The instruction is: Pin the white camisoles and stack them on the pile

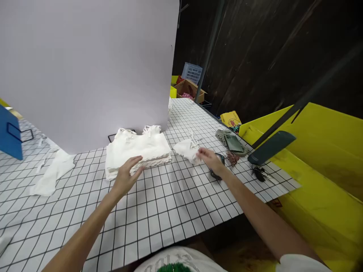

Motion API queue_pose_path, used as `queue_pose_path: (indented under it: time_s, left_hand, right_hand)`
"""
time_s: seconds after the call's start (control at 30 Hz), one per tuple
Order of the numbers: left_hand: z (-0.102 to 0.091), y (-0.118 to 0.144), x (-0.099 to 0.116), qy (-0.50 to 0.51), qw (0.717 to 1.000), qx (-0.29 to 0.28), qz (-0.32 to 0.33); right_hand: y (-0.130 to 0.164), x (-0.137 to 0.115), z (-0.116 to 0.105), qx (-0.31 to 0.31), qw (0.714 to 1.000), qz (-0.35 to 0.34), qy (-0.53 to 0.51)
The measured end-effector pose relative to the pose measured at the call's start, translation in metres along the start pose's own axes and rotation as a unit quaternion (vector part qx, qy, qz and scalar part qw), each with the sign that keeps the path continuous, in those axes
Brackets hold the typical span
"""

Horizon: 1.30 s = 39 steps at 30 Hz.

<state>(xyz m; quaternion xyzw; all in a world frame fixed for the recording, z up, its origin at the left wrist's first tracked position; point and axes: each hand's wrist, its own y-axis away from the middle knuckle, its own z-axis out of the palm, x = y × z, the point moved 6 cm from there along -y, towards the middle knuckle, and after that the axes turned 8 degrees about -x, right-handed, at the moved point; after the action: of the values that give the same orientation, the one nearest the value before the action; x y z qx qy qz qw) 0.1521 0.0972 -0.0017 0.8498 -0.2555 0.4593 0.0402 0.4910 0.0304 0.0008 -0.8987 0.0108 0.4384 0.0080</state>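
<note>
1. Cloth, a small crumpled white piece with thin straps (185, 148), lies on the white table covering with a black grid (159, 211), right of the neat stack of white strappy garments with wavy hems (138, 145).
2. Right hand (212, 160): thumb and fingertips are bent together at the small piece's right edge, touching it; whether they pinch it, I cannot tell.
3. Left hand (126, 175): thumb and fingers stand apart in a C shape at the stack's near edge, gripping nothing visible.
4. The small piece should be very light, limp and easily creased; its thicker body seems a surer hold than the straps. The stack looks soft but bulkier, best supported from underneath with both hands.
5. The stack's long axis runs left to right, straps pointing away, hems facing the wearer. The small piece slants from far left to near right, straps pointing away.
</note>
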Motion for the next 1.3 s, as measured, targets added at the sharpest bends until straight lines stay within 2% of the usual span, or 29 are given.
queue_pose_path:
  time_s: [0.07, 0.13, 0.23, 0.33, 0.47, 0.53, 0.6, 0.67, 0.73, 0.77, 0.8, 0.83, 0.9, 0.97, 1.0, 1.07, 1.13, 1.23, 1.3]
  left_hand:
    - [0.025, -0.004, 0.030, 0.122, 0.992, -0.042, -0.011]
    - [0.048, -0.011, 0.060, 0.222, 0.971, -0.084, 0.000]
    - [0.068, -0.018, 0.101, 0.292, 0.947, -0.122, 0.050]
    - [0.074, -0.011, 0.120, 0.338, 0.925, -0.170, 0.026]
    - [0.053, 0.018, 0.114, 0.382, 0.908, -0.162, -0.060]
    - [0.039, 0.033, 0.105, 0.361, 0.916, -0.151, -0.084]
    - [0.027, 0.042, 0.094, 0.294, 0.945, -0.116, -0.080]
    - [0.013, 0.049, 0.087, 0.188, 0.981, -0.023, -0.037]
    - [0.008, 0.060, 0.088, 0.078, 0.994, 0.071, 0.020]
    - [0.011, 0.066, 0.090, 0.036, 0.994, 0.089, 0.047]
    - [0.019, 0.072, 0.094, 0.006, 0.994, 0.078, 0.073]
    - [0.031, 0.078, 0.098, -0.013, 0.994, 0.042, 0.102]
    - [0.055, 0.089, 0.106, -0.026, 0.986, -0.048, 0.160]
    - [0.064, 0.093, 0.108, -0.002, 0.981, -0.076, 0.179]
    - [0.061, 0.090, 0.103, 0.030, 0.985, -0.058, 0.160]
    - [0.048, 0.077, 0.087, 0.132, 0.989, -0.003, 0.072]
    - [0.039, 0.061, 0.072, 0.246, 0.969, 0.010, -0.011]
    - [0.036, 0.042, 0.073, 0.346, 0.936, -0.049, -0.040]
    - [0.032, 0.035, 0.079, 0.358, 0.932, -0.039, -0.042]
  right_hand:
    - [0.004, -0.024, -0.016, 0.011, 0.986, -0.007, -0.168]
    - [0.006, -0.057, -0.019, -0.026, 0.959, 0.006, -0.281]
    - [0.013, -0.108, -0.006, -0.126, 0.930, -0.001, -0.345]
    - [0.024, -0.134, 0.002, -0.197, 0.913, -0.032, -0.356]
    - [0.040, -0.124, 0.002, -0.290, 0.929, -0.028, -0.229]
    - [0.043, -0.110, 0.000, -0.280, 0.948, -0.028, -0.148]
    - [0.039, -0.099, -0.003, -0.192, 0.978, -0.046, -0.066]
    - [0.034, -0.095, -0.006, -0.057, 0.994, -0.079, 0.052]
    - [0.031, -0.095, -0.004, 0.065, 0.980, -0.097, 0.159]
    - [0.029, -0.094, 0.000, 0.097, 0.975, -0.091, 0.179]
    - [0.026, -0.091, 0.005, 0.109, 0.977, -0.076, 0.164]
    - [0.023, -0.088, 0.011, 0.103, 0.986, -0.059, 0.116]
    - [0.019, -0.083, 0.027, 0.057, 0.996, -0.035, -0.051]
    - [0.019, -0.085, 0.044, -0.010, 0.972, -0.029, -0.235]
    - [0.020, -0.089, 0.051, -0.044, 0.950, -0.029, -0.307]
    - [0.024, -0.101, 0.063, -0.114, 0.906, -0.031, -0.406]
    - [0.027, -0.115, 0.069, -0.180, 0.876, -0.025, -0.448]
    - [0.023, -0.129, 0.073, -0.250, 0.864, 0.014, -0.438]
    - [0.016, -0.131, 0.071, -0.224, 0.865, 0.044, -0.447]
